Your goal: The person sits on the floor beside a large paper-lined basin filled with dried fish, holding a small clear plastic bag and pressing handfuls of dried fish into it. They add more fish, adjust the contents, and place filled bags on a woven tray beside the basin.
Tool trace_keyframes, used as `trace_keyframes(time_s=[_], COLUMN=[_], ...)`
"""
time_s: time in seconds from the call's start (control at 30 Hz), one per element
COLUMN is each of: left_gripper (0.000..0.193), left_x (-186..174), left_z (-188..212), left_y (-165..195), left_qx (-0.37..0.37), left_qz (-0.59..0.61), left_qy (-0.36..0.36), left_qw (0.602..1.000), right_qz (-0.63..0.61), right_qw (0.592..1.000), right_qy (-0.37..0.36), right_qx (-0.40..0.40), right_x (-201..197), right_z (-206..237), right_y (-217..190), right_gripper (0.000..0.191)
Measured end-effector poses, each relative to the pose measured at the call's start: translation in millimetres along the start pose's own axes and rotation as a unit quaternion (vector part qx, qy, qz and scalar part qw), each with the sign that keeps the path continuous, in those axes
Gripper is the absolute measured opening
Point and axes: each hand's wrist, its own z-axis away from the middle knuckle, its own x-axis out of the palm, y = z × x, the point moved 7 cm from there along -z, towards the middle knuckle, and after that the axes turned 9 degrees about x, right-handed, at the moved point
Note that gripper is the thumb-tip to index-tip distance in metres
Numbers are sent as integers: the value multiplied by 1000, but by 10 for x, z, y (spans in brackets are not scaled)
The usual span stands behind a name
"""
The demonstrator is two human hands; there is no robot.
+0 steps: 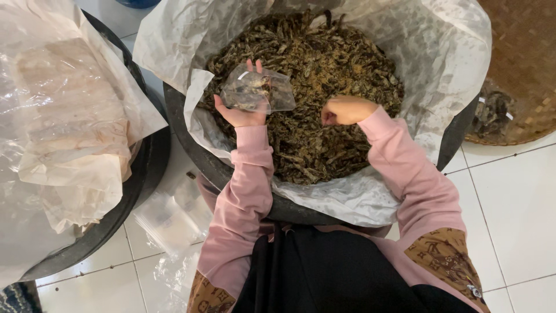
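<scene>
1. The person leans over a large dark basin lined with a crinkled white plastic sheet; the basin stands on the white tiled floor.
2. The basin is heaped with dark, dried, shrivelled pieces, brown and blackish, that look like small dried fish or leaves; I cannot tell which.
3. The left hand is raised over the left part of the heap, fingers curled around a small clear plastic bag. The bag is pinched at its lower edge, stands crumpled above the palm, and some of the dark pieces show through it.
4. The right hand is closed into a loose fist, knuckles up, resting on or just above the dried pieces near the middle of the heap. Whether it grips any of the pieces I cannot tell, since the fingers hide the palm.
5. The two hands are near each other, not touching, both inside the basin's rim.
6. Both arms wear pink sleeves.
7. To the left stands a second dark basin, covered with creased plastic and pale paper-like sheets.
8. A loose stack of small clear bags lies on the floor between the two basins.
9. At the upper right, a woven tray holds a few more dark pieces at its lower edge.
</scene>
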Motion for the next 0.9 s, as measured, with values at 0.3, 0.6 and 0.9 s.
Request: trace_keyframes(time_s=[0.3, 0.6, 0.9], left_gripper=[80, 77, 70], left_x=[53, 72, 180], left_z=[-9, 30, 91], left_y=[-78, -195, -306], left_qx=[17, -20, -38], left_qz=[9, -48, -99], left_qy=[24, -15, -66], left_qw=[1000, 999, 992], right_qz=[-210, 112, -98], right_qw=[932, 859, 938], right_qy=[273, 479, 315], right_qx=[-112, -140, -104], right_x=[-1179, -873, -756], right_z=[1244, 1172, 462], right_y=[-1145, -1829, -1461], right_gripper=[16, 33, 13])
